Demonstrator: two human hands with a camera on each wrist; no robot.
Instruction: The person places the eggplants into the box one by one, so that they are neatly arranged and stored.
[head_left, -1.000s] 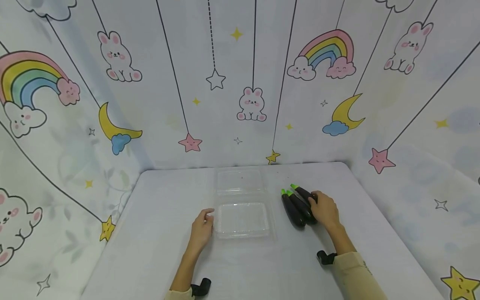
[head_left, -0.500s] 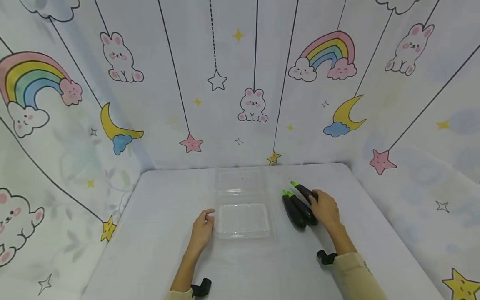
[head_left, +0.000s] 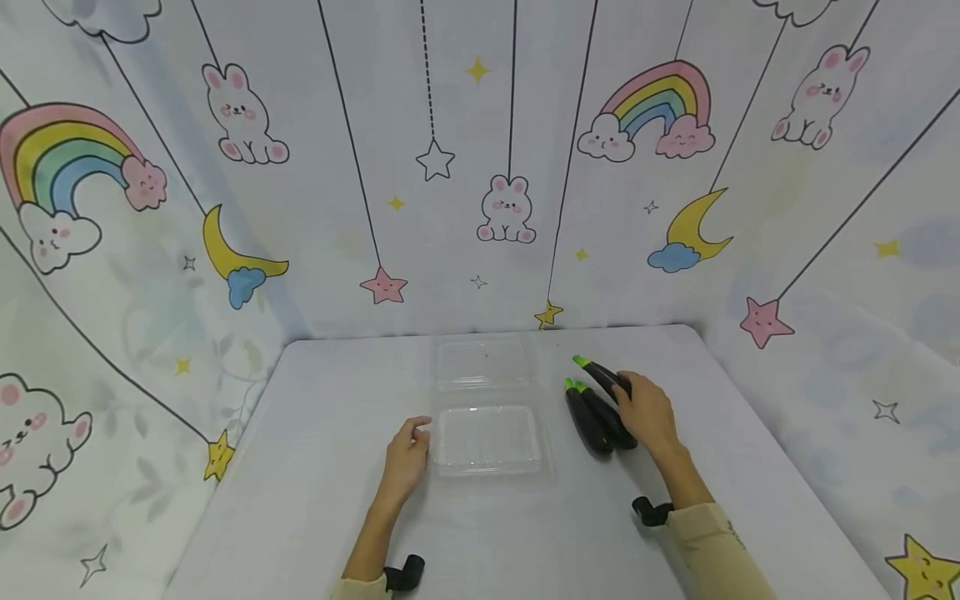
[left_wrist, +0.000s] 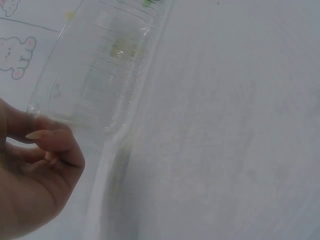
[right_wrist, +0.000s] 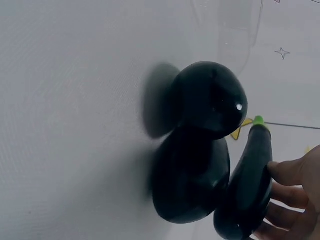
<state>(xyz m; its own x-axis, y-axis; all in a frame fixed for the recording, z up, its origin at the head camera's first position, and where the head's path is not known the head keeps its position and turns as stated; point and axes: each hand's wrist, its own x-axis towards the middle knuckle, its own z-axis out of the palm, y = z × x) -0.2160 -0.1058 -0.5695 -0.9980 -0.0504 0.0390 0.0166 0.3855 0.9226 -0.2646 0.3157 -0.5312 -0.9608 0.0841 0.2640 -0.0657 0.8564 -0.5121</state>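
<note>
In the head view, my right hand (head_left: 648, 410) grips an eggplant (head_left: 602, 374) with a bright green stem end, raised a little beside two others. Its thumb lies along the dark skin in the right wrist view, where the held eggplant (right_wrist: 247, 185) tilts upward. Two glossy eggplants (head_left: 585, 421) lie side by side on the table, their round ends (right_wrist: 210, 100) toward the right wrist camera. My left hand (head_left: 406, 457) is at the left edge of an unfolded clear plastic container (head_left: 487, 479); in the left wrist view, curled fingers and thumb (left_wrist: 55, 142) pinch its rim (left_wrist: 34, 107).
The container's lid half (head_left: 480, 365) lies flat behind its base, toward the back of the white-covered table (head_left: 337, 400). A printed cloth wall (head_left: 450, 233) with rabbits, stars and rainbows stands around the table's back and sides.
My right hand has lifted one eggplant away from the other two, its green end moving up and slightly left. The left hand stays at the container's edge.
</note>
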